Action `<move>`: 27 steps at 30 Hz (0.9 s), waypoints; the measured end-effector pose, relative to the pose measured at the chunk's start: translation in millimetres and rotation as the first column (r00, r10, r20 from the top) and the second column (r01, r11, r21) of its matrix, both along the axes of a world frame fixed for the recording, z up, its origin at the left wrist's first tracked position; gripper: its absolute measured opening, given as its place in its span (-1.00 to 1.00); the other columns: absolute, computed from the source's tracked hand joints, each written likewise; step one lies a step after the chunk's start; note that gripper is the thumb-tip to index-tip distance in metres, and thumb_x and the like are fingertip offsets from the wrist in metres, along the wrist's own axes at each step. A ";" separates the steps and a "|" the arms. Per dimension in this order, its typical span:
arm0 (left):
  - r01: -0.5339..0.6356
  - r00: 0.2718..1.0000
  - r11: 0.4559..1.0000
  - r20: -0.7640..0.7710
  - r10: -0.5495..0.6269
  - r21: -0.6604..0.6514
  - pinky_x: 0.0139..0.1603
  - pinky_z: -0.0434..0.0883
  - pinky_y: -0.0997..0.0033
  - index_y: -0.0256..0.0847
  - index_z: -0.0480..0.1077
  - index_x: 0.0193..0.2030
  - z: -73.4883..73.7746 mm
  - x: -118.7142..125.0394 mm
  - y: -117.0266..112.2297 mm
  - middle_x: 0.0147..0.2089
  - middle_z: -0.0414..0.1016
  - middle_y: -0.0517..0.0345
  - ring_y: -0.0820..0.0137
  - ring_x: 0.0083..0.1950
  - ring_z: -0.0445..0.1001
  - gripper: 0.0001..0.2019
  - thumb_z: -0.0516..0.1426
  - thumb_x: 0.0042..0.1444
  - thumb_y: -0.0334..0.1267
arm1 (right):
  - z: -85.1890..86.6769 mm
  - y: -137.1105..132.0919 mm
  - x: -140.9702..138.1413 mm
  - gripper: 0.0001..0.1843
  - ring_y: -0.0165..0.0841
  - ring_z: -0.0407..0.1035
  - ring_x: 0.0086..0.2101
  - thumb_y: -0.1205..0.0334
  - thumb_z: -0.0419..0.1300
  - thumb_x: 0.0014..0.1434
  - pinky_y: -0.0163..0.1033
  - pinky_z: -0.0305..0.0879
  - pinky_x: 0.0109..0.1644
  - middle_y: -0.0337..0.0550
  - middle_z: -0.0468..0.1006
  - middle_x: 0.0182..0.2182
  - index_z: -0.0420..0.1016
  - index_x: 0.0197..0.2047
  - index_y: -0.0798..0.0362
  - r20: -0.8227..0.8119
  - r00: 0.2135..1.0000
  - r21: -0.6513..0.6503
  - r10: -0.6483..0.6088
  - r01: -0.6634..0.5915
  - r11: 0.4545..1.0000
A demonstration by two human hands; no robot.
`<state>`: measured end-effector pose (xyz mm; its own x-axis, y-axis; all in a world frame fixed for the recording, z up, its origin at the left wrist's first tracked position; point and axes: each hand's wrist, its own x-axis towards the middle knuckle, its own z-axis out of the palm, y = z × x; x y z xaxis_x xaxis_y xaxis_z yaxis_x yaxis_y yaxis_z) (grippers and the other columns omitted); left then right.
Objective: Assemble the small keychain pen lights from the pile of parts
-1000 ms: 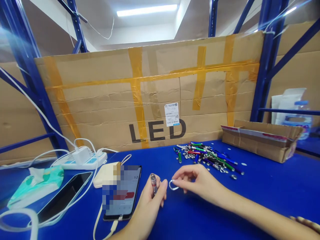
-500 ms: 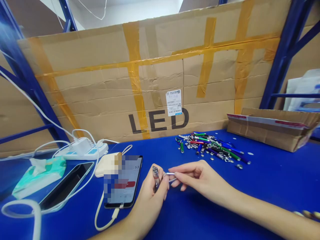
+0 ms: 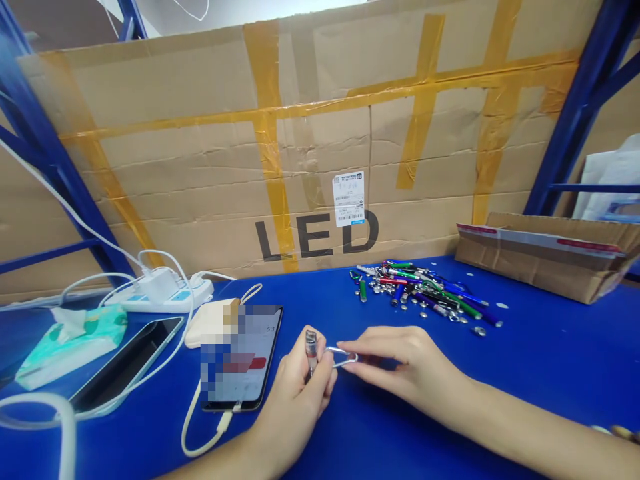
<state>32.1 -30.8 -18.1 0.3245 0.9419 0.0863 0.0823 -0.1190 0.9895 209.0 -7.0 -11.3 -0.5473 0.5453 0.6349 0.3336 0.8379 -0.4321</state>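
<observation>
My left hand (image 3: 300, 393) is closed around a small silver tube (image 3: 311, 348), like a keychain flashlight. The tube's top end sticks up above the fingers, and its lower part is hidden in the hand. From between that thumb and forefinger, a silver carabiner clip (image 3: 344, 351) points to the right. My right hand (image 3: 405, 360) pinches the clip's far end between thumb and forefinger. Whether the clip joins the tube is hidden by my left fingers. Both hands are held above the blue tabletop (image 3: 400, 440).
A pile of coloured tubes, clips and round metal pieces (image 3: 420, 290) lies behind my right hand. An open cardboard box (image 3: 540, 263) is at the far right. Left are a phone on a cable (image 3: 250, 360), a dark phone (image 3: 130, 363), tissues (image 3: 75, 340) and a power strip (image 3: 175, 297).
My right hand has moved slightly right and its fingers have shifted to the clip's far end, so more of the clip shows. My left hand still holds the tube. The camera view has shifted slightly.
</observation>
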 end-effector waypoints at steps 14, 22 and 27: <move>0.022 0.993 0.999 -0.118 -0.018 0.033 -0.62 -0.04 0.56 -0.15 0.06 -0.41 0.0 -0.5 -1.5 -0.56 -0.03 0.40 0.56 -0.58 -0.08 -0.76 -0.06 0.20 -0.08 | -0.5 -7.3 -2.2 -0.68 -0.44 0.28 -0.62 0.31 -0.06 0.29 -0.31 0.17 -0.57 -0.17 0.42 -0.61 0.50 -0.23 0.25 0.251 0.957 0.506 -0.145 -0.001 0.863; 0.015 0.998 0.999 -0.056 -0.013 0.031 -0.61 -0.01 0.56 -0.15 0.06 -0.42 1.0 0.3 -3.9 -0.56 -0.04 0.40 0.56 -0.58 -0.07 -0.73 -0.03 0.17 -0.04 | 3.9 -8.1 -1.3 -0.63 -0.45 0.26 -0.60 0.24 -0.11 0.32 -0.34 0.17 -0.56 -0.17 0.42 -0.59 0.49 -0.24 0.19 0.260 0.962 0.381 -0.086 -0.020 0.924; 0.017 0.995 0.999 0.096 -0.013 -0.038 -0.64 -0.05 0.59 -0.13 0.01 -0.41 3.0 1.8 -1.1 -0.58 -0.04 0.44 0.61 -0.63 -0.07 -0.69 0.01 0.13 0.01 | 5.6 -4.7 -3.4 -0.66 -0.43 0.37 -0.46 0.17 -0.06 0.29 -0.36 0.28 -0.38 -0.11 0.51 -0.46 0.50 -0.22 0.14 0.122 0.992 0.046 0.016 -0.021 0.999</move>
<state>33.9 -31.9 -15.1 0.3308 0.9402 0.0810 -0.0145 -0.0807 0.9966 205.6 -11.7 -5.6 -0.6317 0.5052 0.5880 0.3654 0.8630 -0.3489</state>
